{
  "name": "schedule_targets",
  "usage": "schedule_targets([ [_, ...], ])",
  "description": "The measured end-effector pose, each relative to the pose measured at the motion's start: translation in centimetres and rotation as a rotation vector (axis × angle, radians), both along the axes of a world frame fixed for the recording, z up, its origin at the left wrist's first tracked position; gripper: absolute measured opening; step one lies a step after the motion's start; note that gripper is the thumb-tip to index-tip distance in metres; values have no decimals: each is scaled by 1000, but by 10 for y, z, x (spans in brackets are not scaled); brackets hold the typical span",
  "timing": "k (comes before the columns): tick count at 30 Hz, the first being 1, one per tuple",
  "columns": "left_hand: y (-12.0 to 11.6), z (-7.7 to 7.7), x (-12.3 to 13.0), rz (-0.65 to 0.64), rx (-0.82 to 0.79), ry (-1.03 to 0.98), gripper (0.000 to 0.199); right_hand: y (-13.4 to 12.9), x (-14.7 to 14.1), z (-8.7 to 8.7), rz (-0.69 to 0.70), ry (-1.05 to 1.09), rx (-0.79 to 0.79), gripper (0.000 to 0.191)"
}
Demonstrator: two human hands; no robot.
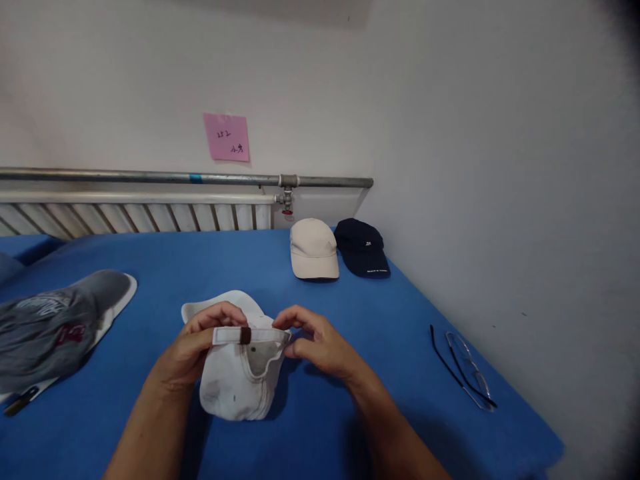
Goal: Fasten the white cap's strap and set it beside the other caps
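A white baseball cap (235,390) lies in front of me on the blue cover, its brim pointing away and its back opening towards me. Across that opening runs the cap's adjustment strap (267,335), with a brown buckle (245,335) near its left part. My left hand (193,340) pinches the strap's left end, thumb beneath and fingers behind. At the strap's right end, my right hand (315,340) grips the cap's edge between thumb and fingers. Some of the fingertips are hidden behind the strap.
A beige cap (314,248) and a navy cap (361,247) sit near the wall. To the left lies a grey cap (65,327). Eyeglasses (465,370) rest at the right edge of the blue cover (350,300). A radiator (150,217) and pipe (125,176) line the back wall.
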State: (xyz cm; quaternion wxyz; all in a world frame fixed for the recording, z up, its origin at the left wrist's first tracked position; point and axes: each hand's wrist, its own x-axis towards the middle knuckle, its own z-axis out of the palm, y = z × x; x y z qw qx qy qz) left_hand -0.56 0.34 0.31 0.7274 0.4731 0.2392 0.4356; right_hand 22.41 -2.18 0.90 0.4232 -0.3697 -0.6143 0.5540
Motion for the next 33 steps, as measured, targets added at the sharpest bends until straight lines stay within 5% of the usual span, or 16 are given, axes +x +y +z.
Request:
schedule_targets([
  [11, 5, -7, -9, -193, 290, 33, 51, 5, -3, -9, -146, 107, -24, 19],
  [20, -6, 14, -11, -101, 375, 242, 42, 10, -2, -13, -240, 161, -10, 14],
  [27, -36, 49, 15, 104, 454, 825, 38, 6, -4, -9, -261, 179, 25, 10],
  [33, -25, 48, 15, 120, 360, 875, 29, 9, 1, -10, -298, 170, 56, 10],
])
